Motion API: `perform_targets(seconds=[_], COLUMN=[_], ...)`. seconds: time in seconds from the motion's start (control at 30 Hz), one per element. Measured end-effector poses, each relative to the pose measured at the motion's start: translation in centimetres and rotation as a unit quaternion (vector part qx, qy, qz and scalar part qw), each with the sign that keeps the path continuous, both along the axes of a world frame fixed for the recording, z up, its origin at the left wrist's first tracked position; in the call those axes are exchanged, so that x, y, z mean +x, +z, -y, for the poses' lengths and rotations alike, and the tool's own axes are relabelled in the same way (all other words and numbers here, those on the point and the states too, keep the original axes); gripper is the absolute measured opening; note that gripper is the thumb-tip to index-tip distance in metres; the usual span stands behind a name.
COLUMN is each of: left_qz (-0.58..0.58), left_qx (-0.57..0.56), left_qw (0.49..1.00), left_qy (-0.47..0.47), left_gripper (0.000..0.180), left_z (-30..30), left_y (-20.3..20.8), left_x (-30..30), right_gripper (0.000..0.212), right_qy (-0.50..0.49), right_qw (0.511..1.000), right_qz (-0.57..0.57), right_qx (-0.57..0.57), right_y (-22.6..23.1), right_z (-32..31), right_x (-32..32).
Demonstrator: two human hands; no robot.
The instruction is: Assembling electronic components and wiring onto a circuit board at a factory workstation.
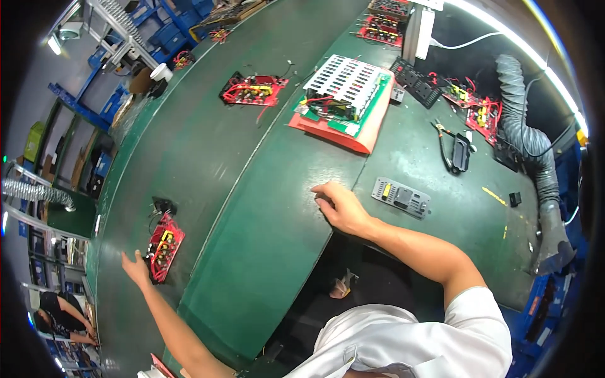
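Observation:
On the left of the green belt, my left hand (135,269) is stretched out with fingers apart, right beside a red circuit board (165,247) with red wires and yellow parts. Whether it touches the board's edge I cannot tell. A black part (164,205) lies at that board's far end. My right hand (342,209) hovers at or just above the green bench, thumb and index finger apart, nothing between them. Nearest to it on the right lies a grey slotted panel (401,197) with a yellow piece and a black socket on it.
Beyond my right hand, a white perforated metal cover (346,79) sits with a green board on red sheets (340,140). Another red board (255,92) lies farther along the belt. Pliers (443,143), a black tray (460,153) and a grey flexible duct (513,88) are at right.

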State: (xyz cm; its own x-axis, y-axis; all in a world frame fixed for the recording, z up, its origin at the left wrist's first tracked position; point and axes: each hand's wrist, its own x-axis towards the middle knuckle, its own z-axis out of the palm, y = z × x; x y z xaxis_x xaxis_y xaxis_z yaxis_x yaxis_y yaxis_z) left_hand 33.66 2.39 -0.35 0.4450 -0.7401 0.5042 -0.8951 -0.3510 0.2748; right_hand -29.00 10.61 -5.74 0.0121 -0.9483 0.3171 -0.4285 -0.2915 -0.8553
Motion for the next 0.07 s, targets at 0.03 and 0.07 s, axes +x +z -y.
perform_targets(seconds=[0.03,0.07], left_qz=[0.015,0.023], left_qx=[-0.027,-0.066], left_qw=[1.000,0.996], left_qy=[-0.005,-0.055], left_gripper=[0.067,0.067], left_z=[-0.4,-0.4], left_y=[0.1,-0.3], left_x=[0.0,-1.9], right_gripper=[0.026,0.028], right_qy=[0.002,0.009], right_qw=[1.000,1.000], right_qz=[0.001,-0.015], right_qx=[-0.012,-0.001], right_y=[-0.1,-0.4], right_z=[0.1,0.2], right_x=[0.3,0.2])
